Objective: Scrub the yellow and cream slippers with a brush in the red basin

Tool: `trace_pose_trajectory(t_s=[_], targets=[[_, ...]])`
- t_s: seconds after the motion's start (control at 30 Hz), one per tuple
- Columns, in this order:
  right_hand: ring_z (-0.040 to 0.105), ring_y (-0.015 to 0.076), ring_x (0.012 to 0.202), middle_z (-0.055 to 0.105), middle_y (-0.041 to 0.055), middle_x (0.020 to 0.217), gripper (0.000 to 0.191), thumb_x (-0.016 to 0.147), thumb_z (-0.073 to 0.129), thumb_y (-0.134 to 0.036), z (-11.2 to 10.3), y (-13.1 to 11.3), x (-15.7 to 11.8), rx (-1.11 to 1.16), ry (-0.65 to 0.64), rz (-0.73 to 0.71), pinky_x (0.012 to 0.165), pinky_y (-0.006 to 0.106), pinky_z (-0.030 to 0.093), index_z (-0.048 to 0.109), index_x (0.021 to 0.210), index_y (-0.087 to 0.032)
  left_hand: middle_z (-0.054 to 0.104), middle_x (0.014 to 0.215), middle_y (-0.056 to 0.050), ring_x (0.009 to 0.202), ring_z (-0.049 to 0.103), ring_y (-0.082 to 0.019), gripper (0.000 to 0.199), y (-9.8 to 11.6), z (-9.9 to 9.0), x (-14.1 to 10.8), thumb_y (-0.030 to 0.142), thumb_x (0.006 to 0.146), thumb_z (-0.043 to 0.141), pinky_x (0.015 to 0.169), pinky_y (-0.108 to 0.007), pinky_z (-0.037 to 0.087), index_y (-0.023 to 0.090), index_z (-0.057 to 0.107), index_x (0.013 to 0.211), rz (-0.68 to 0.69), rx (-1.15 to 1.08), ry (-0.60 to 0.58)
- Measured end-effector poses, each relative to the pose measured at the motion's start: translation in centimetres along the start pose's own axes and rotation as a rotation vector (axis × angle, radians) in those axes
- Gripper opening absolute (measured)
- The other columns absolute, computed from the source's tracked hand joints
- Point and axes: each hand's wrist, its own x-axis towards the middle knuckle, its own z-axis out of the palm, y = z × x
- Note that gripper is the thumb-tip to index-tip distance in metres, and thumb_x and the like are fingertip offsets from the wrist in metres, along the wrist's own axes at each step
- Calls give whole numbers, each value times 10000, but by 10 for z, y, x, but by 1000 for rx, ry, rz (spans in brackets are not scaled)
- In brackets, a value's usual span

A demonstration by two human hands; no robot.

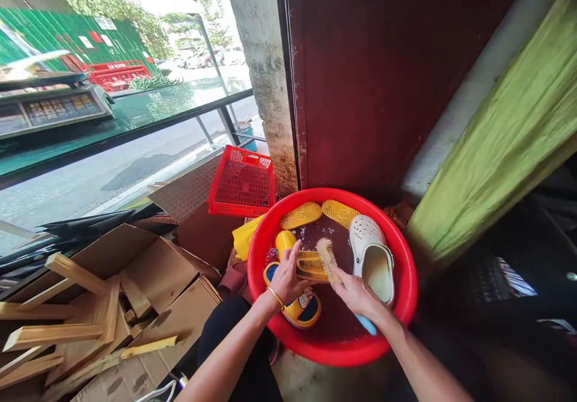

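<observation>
A round red plastic basin (256, 276) holds dark water and several shoes. My left hand (283, 279) is shut around a yellow shoe (311, 265), its ribbed sole facing up. My right hand (356, 294) grips a scrubbing brush (327, 259) with a blue handle, and its pale bristles press on that sole. Two more yellow ribbed soles (301, 214) lie at the basin's far side. A white perforated clog (372, 258) rests on the right. Under my hands lies a yellow and blue shoe (297, 306), partly hidden.
Flattened cardboard boxes (166, 276) and loose wooden strips (76, 324) pile up to the left. A red plastic crate (243, 182) stands behind the basin. A green cloth (500, 131) hangs at the right, beside a dark red door (360, 77).
</observation>
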Motion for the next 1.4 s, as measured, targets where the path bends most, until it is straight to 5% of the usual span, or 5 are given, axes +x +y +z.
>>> trace_pose_trajectory(t_s=[0.2,0.6,0.93,1.1,1.4], targets=[[710,252,1090,737,68,1237,532,1005,394,-330,10,-33,-30,44,-100,-175,885,320,521,458,1533,-321,400,1521,-236,1417,422,-370,1102,-16,22,6,182,741,659,1159,-554,376,198,6,1628,32,-66,26],[700,291,1083,730,159,1188,493,979,407,-201,13,18,9,-179,-173,257,856,357,499,517,1460,-207,387,1545,-217,1427,390,-379,1043,-32,1,15,449,789,730,1168,-567,344,177,145,1607,115,-38,72],[737,242,869,778,73,980,490,1028,400,-323,12,-11,-17,-155,-115,-97,748,293,480,458,1512,-285,447,1484,-193,1409,422,-350,846,-32,-3,7,460,836,696,1181,-524,357,189,323,1545,149,24,45],[727,221,936,767,56,1103,536,1032,431,-397,20,-14,-22,-92,-57,-216,803,284,497,395,1560,-319,440,1501,-197,1426,402,-358,863,-35,-3,10,446,841,694,1179,-529,360,182,292,1557,195,43,90],[727,260,977,751,87,1171,555,1032,387,-364,-1,-4,0,-147,-97,34,810,328,511,334,1582,-316,550,1386,-178,1304,527,-328,810,-23,-10,20,530,785,753,1107,-481,445,186,460,1457,187,57,241]])
